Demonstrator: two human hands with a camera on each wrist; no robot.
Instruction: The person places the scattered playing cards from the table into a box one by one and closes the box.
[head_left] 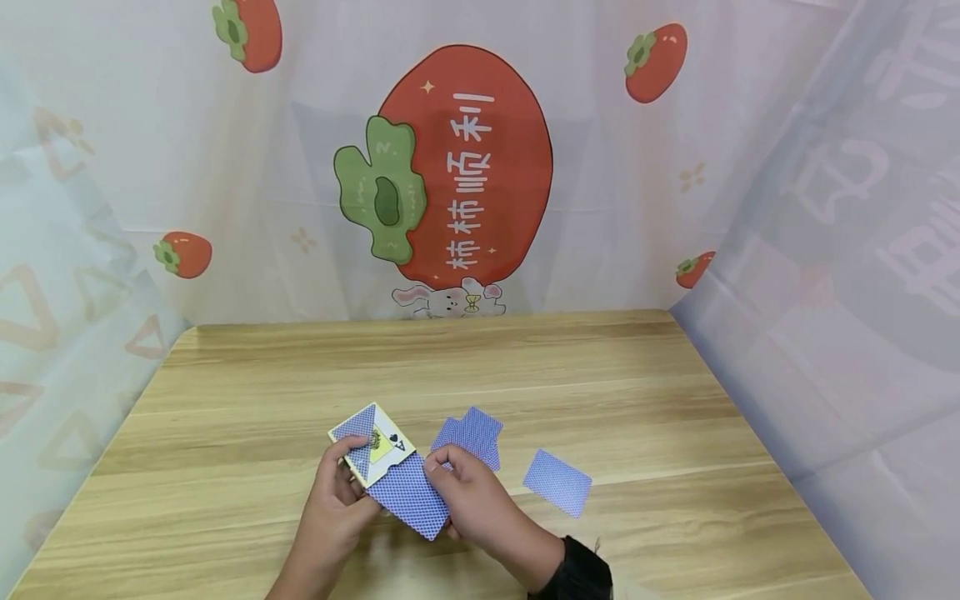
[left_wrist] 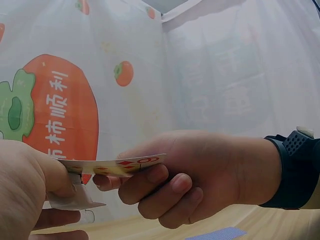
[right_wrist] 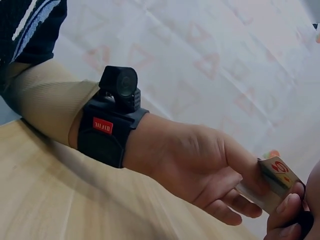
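In the head view my left hand (head_left: 335, 498) grips a card box (head_left: 384, 443) with a blue pattern and an ace of spades on its front. Blue-backed playing cards (head_left: 411, 497) stick out from the box's notched end. My right hand (head_left: 483, 510) pinches these cards at their outer end, thumb on top. Their underside shows a red diamond card face (left_wrist: 131, 164) in the left wrist view. How many cards are held, I cannot tell. Beyond the right hand, a few overlapping playing cards (head_left: 477, 432) lie face down on the table, partly hidden by it.
A single face-down card (head_left: 557, 482) lies to the right on the wooden table (head_left: 262, 383). Behind the table hangs a white cloth (head_left: 585, 192) printed with persimmons, and more cloth closes both sides. A black camera strap (right_wrist: 102, 135) circles the left wrist.
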